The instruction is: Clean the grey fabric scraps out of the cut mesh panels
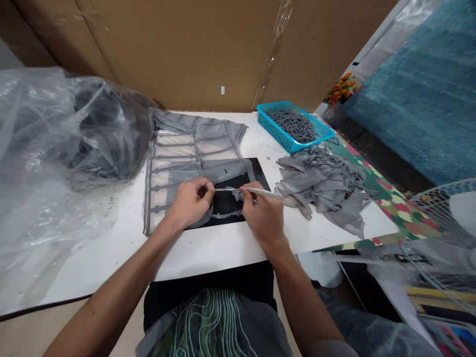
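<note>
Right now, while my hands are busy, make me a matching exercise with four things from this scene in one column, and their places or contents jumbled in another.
Things:
1. pale-handled tool
2. blue basket
3. clear plastic bag
4. black board

Places or contents:
A. on the left side of the table
B. partly under the grey panel
C. in the right hand
D. holding thin grey strips

Pairs: 1-C, 2-D, 3-A, 4-B.

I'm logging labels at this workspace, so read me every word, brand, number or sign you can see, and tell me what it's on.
No readable text.
Tag on the cardboard: too small to show any writing.
Dark marks at lower right: too blurred to tell if they are letters.
Fabric, basket, white tool: no lettering I can make out.
</note>
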`<state>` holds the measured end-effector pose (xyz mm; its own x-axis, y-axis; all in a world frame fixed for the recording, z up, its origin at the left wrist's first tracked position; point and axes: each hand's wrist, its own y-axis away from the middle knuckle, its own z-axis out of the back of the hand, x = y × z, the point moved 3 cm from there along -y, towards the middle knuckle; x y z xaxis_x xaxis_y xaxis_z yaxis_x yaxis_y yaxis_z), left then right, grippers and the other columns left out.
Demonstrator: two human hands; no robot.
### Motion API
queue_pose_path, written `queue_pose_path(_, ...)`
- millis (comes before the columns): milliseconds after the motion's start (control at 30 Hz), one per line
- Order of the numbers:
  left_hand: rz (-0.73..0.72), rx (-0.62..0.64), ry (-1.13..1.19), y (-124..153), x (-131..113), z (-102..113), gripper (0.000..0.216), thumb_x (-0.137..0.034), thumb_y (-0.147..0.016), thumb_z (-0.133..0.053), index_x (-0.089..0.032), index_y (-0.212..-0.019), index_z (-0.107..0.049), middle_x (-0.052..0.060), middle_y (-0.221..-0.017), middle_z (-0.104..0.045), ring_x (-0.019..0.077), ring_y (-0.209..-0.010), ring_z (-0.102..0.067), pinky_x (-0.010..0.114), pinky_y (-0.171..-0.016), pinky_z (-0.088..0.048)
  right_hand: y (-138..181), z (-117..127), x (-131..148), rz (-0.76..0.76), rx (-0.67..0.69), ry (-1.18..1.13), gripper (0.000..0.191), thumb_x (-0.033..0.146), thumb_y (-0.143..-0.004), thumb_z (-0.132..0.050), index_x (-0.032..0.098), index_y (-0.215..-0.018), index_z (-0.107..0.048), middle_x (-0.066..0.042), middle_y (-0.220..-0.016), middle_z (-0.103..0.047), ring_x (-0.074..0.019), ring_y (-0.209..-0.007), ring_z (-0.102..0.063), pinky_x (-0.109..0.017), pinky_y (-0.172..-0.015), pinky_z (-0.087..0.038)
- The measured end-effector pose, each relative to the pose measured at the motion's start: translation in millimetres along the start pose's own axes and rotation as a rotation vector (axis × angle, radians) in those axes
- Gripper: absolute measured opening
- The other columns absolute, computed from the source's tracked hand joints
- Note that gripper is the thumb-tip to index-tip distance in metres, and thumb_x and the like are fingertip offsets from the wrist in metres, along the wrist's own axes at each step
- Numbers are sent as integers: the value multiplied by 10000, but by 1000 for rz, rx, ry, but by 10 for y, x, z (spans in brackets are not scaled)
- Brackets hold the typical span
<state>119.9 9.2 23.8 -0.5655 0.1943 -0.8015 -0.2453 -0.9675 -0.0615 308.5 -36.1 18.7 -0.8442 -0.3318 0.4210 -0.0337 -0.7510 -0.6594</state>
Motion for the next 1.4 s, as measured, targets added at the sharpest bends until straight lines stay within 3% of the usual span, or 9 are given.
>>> queue_pose_path(167, -75, -51, -70, 15, -77, -63, 96, -258, -830, -525, -215, -766, -582, 10, -712, -591, 177, -639, -512, 323, -678, -397, -65, 17, -47, -53, -82, 55, 220, 218, -1022, -560, 213, -856, -704, -24, -744, -760, -172, -587, -657, -289, -572, -410)
queue_pose_path(267, -111, -45, -80, 15, -125, -116, 82, -236, -835, -513, -221, -770, -560, 30, -760, -593, 196, -702, -526, 339, -730, -406, -153, -7, -89, -75, -58, 35, 203, 229, -1006, -579, 200, -864, -721, -34, -730, -758, -184, -591, -667, -296, -589, -444)
queue_pose_path(467, -77, 92, 48, -22, -49, -99, 195, -381, -913, -500, -227, -827, -583, -10, -668, -568, 169, -599, -492, 304, -601, -386, -129, 13, -7, -45, 186, -501, 104, 261, -959, -679, 220, -883, -737, -31, -930, -805, -181, -842, -763, -302, -777, -600)
queue_pose_path(567, 18, 125, 228, -28, 24, -22, 297, -501, -895, -576, -218, -819, -622, -3, -711, -588, 158, -620, -494, 290, -590, -373, -35, 47, 65, -6, 232, -624, 51, 234, -926, -730, 227, -877, -745, -44, -1039, -807, -198, -999, -766, -368, -935, -604)
queue_pose_path(700, 132, 158, 364, -20, 69, 15, 317, -521, -809, -707, -205, -814, -687, 8, -743, -641, 149, -632, -505, 284, -596, -359, 64, 13, 145, 83, 147, -512, 70, 205, -928, -732, 225, -861, -740, -51, -1019, -806, -203, -1028, -754, -385, -948, -583)
queue_pose_path(867, 229, 148, 442, -20, 76, 3, 254, -454, -757, -751, -202, -784, -734, 16, -761, -679, 153, -673, -546, 276, -613, -390, 140, -59, 251, 216, 65, -147, 66, 215, -957, -702, 227, -919, -754, -50, -1130, -803, -222, -1027, -746, -369, -858, -553)
queue_pose_path(1033, 308, 241, 658, -19, 45, -7, 205, -398, -718, -808, -206, -759, -749, 20, -752, -681, 155, -688, -569, 278, -637, -429, 161, -52, 354, 281, -25, -4, 66, 217, -960, -709, 216, -910, -752, -44, -1110, -815, -213, -980, -766, -333, -780, -522)
queue_pose_path(1267, 323, 154, 705, -36, 21, 34, 279, -438, -604, -902, -213, -750, -826, 50, -770, -723, 155, -666, -513, 299, -616, -414, 172, -107, 424, 197, -69, -4, 115, 186, -988, -662, 204, -948, -768, -77, -1155, -808, -204, -971, -791, -301, -754, -531)
queue_pose_path(1400, 290, 163, 731, -18, 48, 18, 252, -438, -657, -905, -222, -761, -825, 50, -866, -756, 179, -770, -601, 307, -729, -478, 160, -110, 395, 105, -92, -67, 163, 181, -1019, -615, 189, -991, -776, -76, -1054, -827, -200, -979, -799, -302, -789, -567)
